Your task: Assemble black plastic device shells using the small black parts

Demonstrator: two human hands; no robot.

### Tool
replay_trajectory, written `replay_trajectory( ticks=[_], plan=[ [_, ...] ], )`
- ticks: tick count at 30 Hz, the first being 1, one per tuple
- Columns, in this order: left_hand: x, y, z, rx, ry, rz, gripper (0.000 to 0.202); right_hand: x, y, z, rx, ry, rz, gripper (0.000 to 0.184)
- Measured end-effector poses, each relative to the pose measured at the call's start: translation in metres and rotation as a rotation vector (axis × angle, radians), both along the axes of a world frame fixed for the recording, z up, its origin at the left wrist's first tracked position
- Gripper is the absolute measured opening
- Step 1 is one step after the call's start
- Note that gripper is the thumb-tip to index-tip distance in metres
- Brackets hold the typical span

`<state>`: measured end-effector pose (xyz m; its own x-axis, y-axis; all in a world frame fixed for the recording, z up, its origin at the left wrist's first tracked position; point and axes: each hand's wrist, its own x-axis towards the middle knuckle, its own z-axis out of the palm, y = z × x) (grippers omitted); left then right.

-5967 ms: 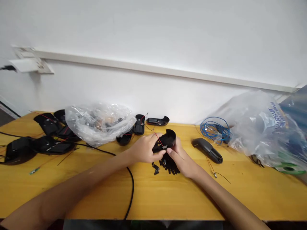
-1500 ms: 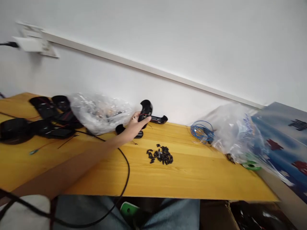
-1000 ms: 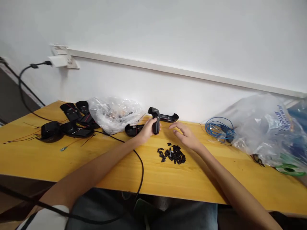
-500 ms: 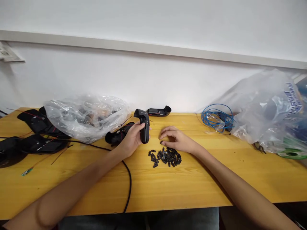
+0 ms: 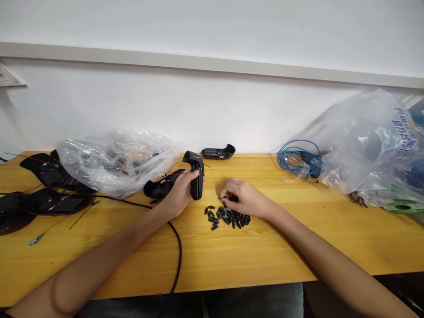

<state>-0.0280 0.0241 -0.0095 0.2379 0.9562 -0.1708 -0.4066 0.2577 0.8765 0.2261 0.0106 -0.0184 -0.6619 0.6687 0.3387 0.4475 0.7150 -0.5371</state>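
Note:
My left hand (image 5: 179, 194) is wrapped round a black plastic housing (image 5: 195, 176) with thin red wires, holding it upright just above the yellow wooden table (image 5: 265, 251). To its right, my right hand (image 5: 243, 198) rests with fingers curled and pinched together at the far edge of a small pile of tiny black parts (image 5: 227, 216). What the fingertips pinch is too small to make out.
A clear bag of parts (image 5: 112, 161) and several black housings (image 5: 49, 194) lie at the left. Another black housing (image 5: 218, 153) sits by the wall. A blue wire coil (image 5: 298, 161) and a large plastic bag (image 5: 367, 145) are at the right. A black cable (image 5: 177, 247) crosses the table front.
My right hand has come back into view and dropped onto the pile, fingers curling into a pinch. My left hand brought the black housing from near the wall toward the pile.

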Motion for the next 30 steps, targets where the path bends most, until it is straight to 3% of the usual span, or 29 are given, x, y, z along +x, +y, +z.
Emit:
replay_trajectory(
  ticks=[4,7,12,14,19,24,30],
  plan=[
    [0.002,-0.002,0.002,0.039,0.065,-0.008,0.054,-0.002,-0.004,0.000,0.008,0.151,-0.062,0.009],
    [0.003,-0.004,0.004,0.070,0.127,-0.014,0.054,-0.001,-0.005,0.005,-0.019,0.285,-0.142,0.017],
    [0.006,-0.005,0.009,0.091,0.234,-0.010,0.053,-0.001,-0.005,0.013,-0.048,0.385,-0.129,0.014],
    [0.008,-0.005,0.010,0.103,0.263,-0.013,0.054,-0.002,-0.004,0.011,-0.116,0.417,-0.138,0.013],
    [0.011,-0.007,0.003,0.143,0.329,0.007,0.056,-0.009,-0.004,0.002,-0.472,0.567,-0.165,0.027],
    [0.013,-0.012,0.000,0.190,0.385,-0.016,0.056,-0.018,-0.010,0.003,-0.656,0.710,-0.157,0.035],
    [0.015,-0.015,0.002,0.205,0.380,-0.012,0.059,-0.028,-0.010,-0.002,-0.666,0.887,-0.246,0.044]
  ],
)
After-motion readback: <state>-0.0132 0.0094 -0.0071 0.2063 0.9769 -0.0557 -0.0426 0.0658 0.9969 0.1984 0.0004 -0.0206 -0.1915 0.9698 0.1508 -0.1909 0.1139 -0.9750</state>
